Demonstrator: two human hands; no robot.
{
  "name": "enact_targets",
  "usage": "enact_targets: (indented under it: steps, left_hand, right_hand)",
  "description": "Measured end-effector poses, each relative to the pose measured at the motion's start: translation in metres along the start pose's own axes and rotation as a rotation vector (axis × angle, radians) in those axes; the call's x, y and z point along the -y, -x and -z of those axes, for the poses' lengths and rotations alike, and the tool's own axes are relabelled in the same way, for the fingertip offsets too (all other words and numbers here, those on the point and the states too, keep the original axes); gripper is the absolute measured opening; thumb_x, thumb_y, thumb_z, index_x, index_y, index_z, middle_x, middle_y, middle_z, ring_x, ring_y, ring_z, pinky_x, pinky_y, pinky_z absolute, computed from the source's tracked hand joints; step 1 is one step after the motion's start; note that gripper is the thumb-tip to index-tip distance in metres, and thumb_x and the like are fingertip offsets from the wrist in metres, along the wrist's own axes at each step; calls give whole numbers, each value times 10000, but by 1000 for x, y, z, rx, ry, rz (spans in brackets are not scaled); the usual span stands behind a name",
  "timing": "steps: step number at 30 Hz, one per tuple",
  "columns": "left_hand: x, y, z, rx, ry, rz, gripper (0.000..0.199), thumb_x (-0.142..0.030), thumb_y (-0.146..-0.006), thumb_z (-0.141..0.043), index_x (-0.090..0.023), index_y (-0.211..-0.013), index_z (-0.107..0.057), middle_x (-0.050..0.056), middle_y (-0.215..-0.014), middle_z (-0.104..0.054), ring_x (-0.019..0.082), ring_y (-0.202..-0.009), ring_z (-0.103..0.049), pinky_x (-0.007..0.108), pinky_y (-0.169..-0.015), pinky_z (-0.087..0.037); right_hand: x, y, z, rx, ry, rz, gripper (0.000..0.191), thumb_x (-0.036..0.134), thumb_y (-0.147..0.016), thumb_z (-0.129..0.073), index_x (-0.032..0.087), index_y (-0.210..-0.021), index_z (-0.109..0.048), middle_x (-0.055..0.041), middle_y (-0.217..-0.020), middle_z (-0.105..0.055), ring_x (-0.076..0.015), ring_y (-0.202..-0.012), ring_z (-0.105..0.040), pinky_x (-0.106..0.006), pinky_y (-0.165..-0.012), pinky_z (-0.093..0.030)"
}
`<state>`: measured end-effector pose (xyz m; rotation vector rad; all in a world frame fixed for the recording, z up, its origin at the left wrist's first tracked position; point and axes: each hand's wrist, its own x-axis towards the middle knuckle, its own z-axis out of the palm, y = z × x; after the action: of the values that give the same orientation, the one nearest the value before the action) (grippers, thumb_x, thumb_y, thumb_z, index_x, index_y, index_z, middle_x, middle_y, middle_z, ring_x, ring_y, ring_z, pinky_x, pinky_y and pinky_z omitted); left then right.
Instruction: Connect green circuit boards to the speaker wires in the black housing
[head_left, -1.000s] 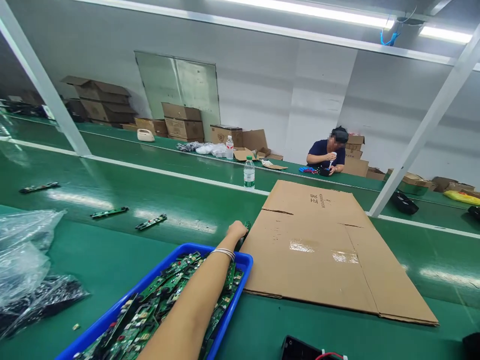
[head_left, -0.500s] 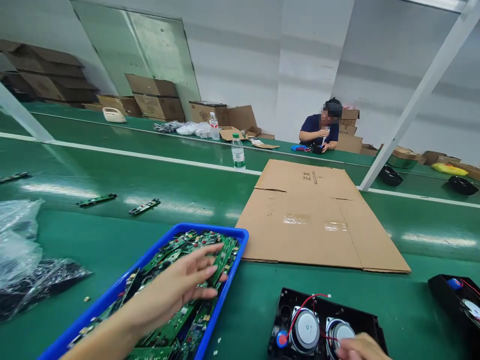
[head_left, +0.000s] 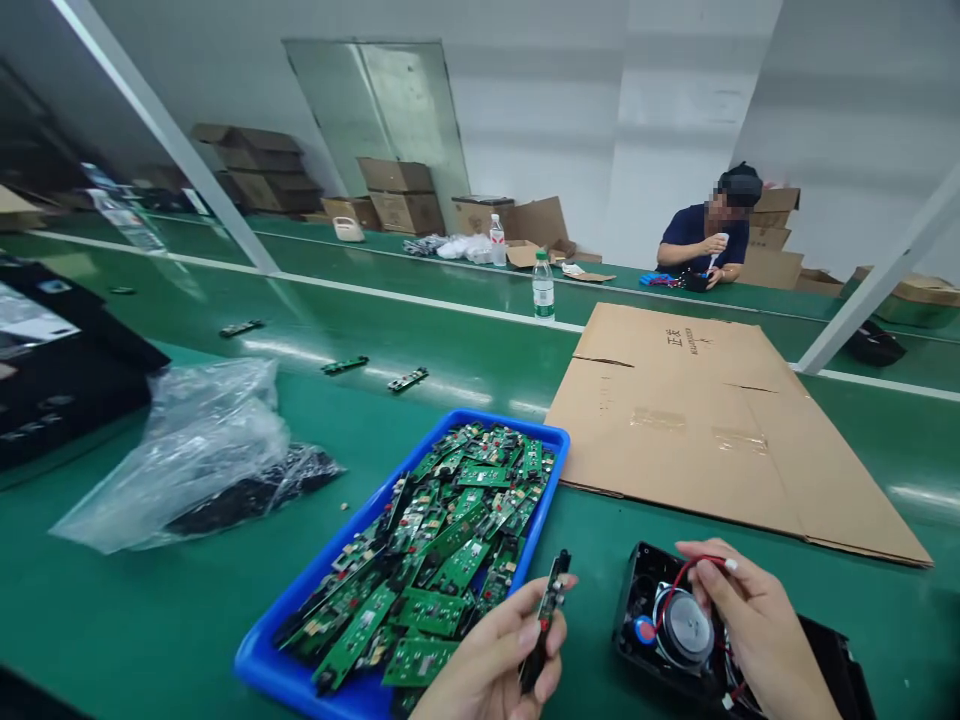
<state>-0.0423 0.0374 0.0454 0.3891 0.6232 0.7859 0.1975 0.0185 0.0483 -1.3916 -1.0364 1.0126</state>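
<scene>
Left hand (head_left: 495,655) grip pinches a narrow circuit board (head_left: 546,618) upright at the worktop's near edge beside the blue tray (head_left: 300,668); right hand (head_left: 750,620) grip closes on the red wire (head_left: 686,572) over the speaker housing (head_left: 675,630), best lifted clear of the seat.

left hand (head_left: 501,660): at 6 o'clock, pinching a narrow dark circuit board strip (head_left: 545,617) upright, just right of the blue plastic tray (head_left: 264,668) of green circuit boards (head_left: 442,540)
right hand (head_left: 757,630): at 5 o'clock, fingertips on a red wire (head_left: 686,572) over the black speaker housing (head_left: 651,625)
flattened brown cardboard sheet (head_left: 720,420): at 2 o'clock
crumpled clear plastic bag (head_left: 191,450): at 9 o'clock
</scene>
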Motion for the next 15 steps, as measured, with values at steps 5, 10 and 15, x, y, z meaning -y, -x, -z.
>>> enact_targets:
  steps: [5,10,15]
  left_hand:
    - [5,-4,1,53,-23,-18,408,-382,-708,-782,-203,-1067,-710,111,-840,-707,166,-729,-591,218,-622,-470]
    - [5,0,-10,-69,-94,-43,500,-410,-592,-856,-240,-1037,-707,90,-1003,-724,169,-831,-604,214,-750,-452]
    - [14,-7,-20,-248,-184,-227,419,-342,-475,-911,-243,-799,-666,47,-849,-732,255,-932,-647,285,-769,-495]
  right_hand:
    - [9,2,-11,54,-130,113,259,481,-746,-732,231,-812,-745,-74,-831,-660,-182,-750,-636,-264,-671,-545]
    - [18,9,-21,176,85,137,173,378,-813,-674,224,-776,-743,-38,-682,-632,-131,-583,-577,-204,-533,-476]
    - [26,12,-22,184,414,280,162,277,-841,-604,223,-759,-734,-14,-625,-575,-116,-569,-534,-188,-535,-446]
